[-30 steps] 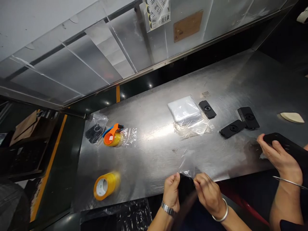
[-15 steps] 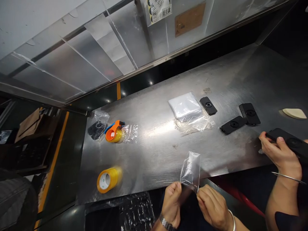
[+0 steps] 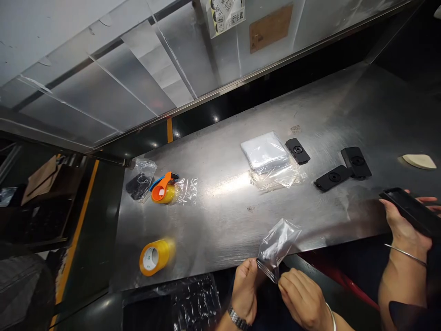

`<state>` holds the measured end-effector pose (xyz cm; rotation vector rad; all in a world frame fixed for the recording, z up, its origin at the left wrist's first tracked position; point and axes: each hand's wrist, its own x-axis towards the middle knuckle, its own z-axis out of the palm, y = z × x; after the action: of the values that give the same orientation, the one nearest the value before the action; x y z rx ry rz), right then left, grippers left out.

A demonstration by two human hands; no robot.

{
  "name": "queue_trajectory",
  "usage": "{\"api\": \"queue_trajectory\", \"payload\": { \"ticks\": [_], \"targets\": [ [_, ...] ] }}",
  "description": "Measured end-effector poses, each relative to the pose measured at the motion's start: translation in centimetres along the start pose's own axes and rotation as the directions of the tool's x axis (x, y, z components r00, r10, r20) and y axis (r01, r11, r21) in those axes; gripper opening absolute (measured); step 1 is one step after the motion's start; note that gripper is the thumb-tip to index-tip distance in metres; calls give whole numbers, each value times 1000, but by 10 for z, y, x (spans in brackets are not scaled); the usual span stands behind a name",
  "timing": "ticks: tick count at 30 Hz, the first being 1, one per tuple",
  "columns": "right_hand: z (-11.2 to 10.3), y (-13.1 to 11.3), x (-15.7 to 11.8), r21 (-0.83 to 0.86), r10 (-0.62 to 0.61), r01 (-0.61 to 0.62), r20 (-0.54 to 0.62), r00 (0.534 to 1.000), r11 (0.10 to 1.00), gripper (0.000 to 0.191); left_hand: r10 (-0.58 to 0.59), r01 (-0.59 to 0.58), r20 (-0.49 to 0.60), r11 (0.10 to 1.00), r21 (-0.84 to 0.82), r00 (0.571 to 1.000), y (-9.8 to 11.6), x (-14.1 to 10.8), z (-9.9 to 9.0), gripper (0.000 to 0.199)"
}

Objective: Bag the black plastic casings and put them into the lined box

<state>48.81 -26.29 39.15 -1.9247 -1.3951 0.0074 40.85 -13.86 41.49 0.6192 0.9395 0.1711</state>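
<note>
A small clear plastic bag (image 3: 279, 241) is stretched between my two hands at the table's front edge. My left hand (image 3: 245, 287), with a metal watch at its wrist, pinches the bag's left corner. On the other side, my right hand (image 3: 303, 296), wearing a bangle, is closed on the right corner. The bag's body leans up and away over the metal table (image 3: 213, 230). Beyond it lies a stack of clear bags (image 3: 267, 154), with a black part (image 3: 298, 151) touching its right side.
At the right a co-worker's hands hold a black case (image 3: 409, 209). Two black parts (image 3: 332, 178) and a cream block (image 3: 419, 161) lie nearby. Leftward are a tape roll (image 3: 156, 257), an orange tape dispenser (image 3: 163, 191) and a bagged black item (image 3: 139, 184).
The bag has tilted to the right and its mouth edge now slants between my hands. The co-worker's black case has turned, showing its hollow side, and both their hands have shifted.
</note>
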Motion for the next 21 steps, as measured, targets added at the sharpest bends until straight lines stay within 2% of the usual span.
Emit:
{"api": "queue_trajectory", "payload": {
  "ticks": [4,8,12,14,16,18,19,21],
  "targets": [
    [3,2,-8,61,60,-64,57,997,996,14,-5,6,-16,997,74,1000,-8,0,-9,28],
    [2,3,-10,197,76,-99,121,990,975,15,28,-22,-31,986,164,999,-11,-3,-15,29],
    [-2,3,-15,413,169,-270,265,949,870,13,-2,5,-18,990,143,1000,-12,-9,-17,29],
    [-4,4,-19,506,275,-426,346,897,750,10,-12,16,-26,988,151,1000,-11,-12,-17,28],
    [-3,5,-19,583,411,-572,398,820,577,11,-19,25,-38,987,161,999,-11,-14,-17,29],
    [0,5,-14,630,513,-674,461,724,385,28,-25,32,-48,987,160,999,-10,-14,-14,31],
    [1,4,-10,643,529,-708,507,680,294,34,-29,37,-53,987,156,998,-10,-14,-13,32],
    [4,0,0,650,495,-749,611,618,133,33,-41,50,-66,988,149,997,-10,-14,-11,35]
  ]
}}
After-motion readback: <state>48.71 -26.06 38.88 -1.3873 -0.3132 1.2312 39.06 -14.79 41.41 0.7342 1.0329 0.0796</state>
